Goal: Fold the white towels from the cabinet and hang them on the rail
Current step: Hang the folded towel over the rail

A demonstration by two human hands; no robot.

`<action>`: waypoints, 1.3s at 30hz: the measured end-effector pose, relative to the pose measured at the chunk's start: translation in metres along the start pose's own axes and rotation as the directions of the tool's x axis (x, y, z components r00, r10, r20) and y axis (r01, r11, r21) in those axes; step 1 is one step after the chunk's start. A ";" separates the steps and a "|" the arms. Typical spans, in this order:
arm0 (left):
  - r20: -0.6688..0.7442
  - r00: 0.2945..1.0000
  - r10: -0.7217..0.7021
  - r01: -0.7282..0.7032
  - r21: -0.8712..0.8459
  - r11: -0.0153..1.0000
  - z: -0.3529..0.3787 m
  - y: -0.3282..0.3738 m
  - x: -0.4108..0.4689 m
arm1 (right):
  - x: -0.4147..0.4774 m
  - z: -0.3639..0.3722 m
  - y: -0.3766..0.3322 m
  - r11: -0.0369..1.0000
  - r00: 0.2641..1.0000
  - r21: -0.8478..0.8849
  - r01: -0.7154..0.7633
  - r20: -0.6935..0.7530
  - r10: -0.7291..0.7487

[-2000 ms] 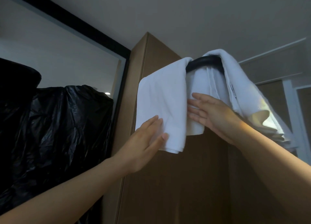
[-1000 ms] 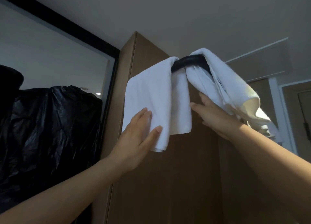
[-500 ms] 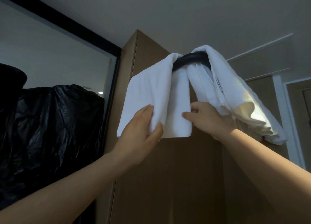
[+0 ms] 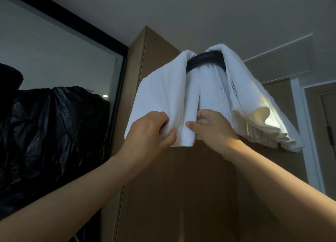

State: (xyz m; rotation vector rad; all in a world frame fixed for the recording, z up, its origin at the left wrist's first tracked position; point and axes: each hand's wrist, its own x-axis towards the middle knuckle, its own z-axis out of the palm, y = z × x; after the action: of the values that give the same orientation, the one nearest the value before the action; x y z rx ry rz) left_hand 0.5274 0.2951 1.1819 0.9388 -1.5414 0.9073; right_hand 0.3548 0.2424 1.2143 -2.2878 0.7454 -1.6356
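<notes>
Far left: crumpled black plastic sheeting [image 4: 54,132], glossy, filling the lower part of a pane edged by a black frame [image 4: 76,23] that slants down to the right. Just right of that frame, a tall brown cabinet [image 4: 178,187], running from the near bottom edge up toward the pale ceiling [image 4: 181,8].

Left hand [image 4: 147,132]: up from the lower left on a bare forearm, fingers curled, thumb and fingers pinching a fold of cloth at the lower hem of the left towel [image 4: 163,89]. White and folded, draped over the left part of the rail [image 4: 205,59], hanging flat in front of the cabinet, lower hem level with both hands.

Rail: dark, curved, high up near the cabinet's top, bare only for a short stretch between the two towels.

Right hand [image 4: 212,129]: up from the lower right, just beside the left hand, thumb laid on the front of the left towel's right edge, fingers curled in behind, gripping that edge. Cannot tell how much cloth sits inside the grip.

Further right, the right towel [image 4: 254,99]: white, several loose layers, slung over the rail's right part and flaring out to the right, a warm patch of light on its lower folds. Far right, beyond it, a white-trimmed door [image 4: 327,132].
</notes>
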 end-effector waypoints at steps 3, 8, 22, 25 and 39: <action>-0.016 1.000 0.023 -0.024 -0.042 0.999 0.005 -0.003 -0.005 | -0.006 0.002 -0.002 1.000 0.996 -0.001 0.014 -0.085 -0.014; 0.031 0.995 0.095 -0.090 -0.131 0.987 0.007 -0.012 -0.014 | -0.012 0.003 -0.004 0.997 0.996 0.038 0.068 -0.053 -0.066; 0.125 0.978 0.169 -0.109 -0.385 0.916 0.012 -0.049 -0.040 | 0.001 0.016 -0.030 0.981 0.998 -0.193 0.032 -0.046 -0.042; 0.084 0.990 0.110 -0.057 -0.473 0.879 0.016 -0.050 -0.041 | 0.002 0.018 -0.031 0.975 0.997 -0.206 0.077 -0.015 -0.082; 0.498 0.553 -0.668 0.763 -0.625 0.165 0.049 -0.107 -0.006 | 0.006 0.015 -0.014 0.997 0.993 0.064 -0.043 0.108 0.036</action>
State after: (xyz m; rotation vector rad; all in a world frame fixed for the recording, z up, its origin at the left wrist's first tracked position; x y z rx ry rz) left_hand 0.6069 0.2087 1.1764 0.8554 -1.1133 -0.5909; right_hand 0.3738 0.2501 1.2205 -2.2788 0.6969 -1.4848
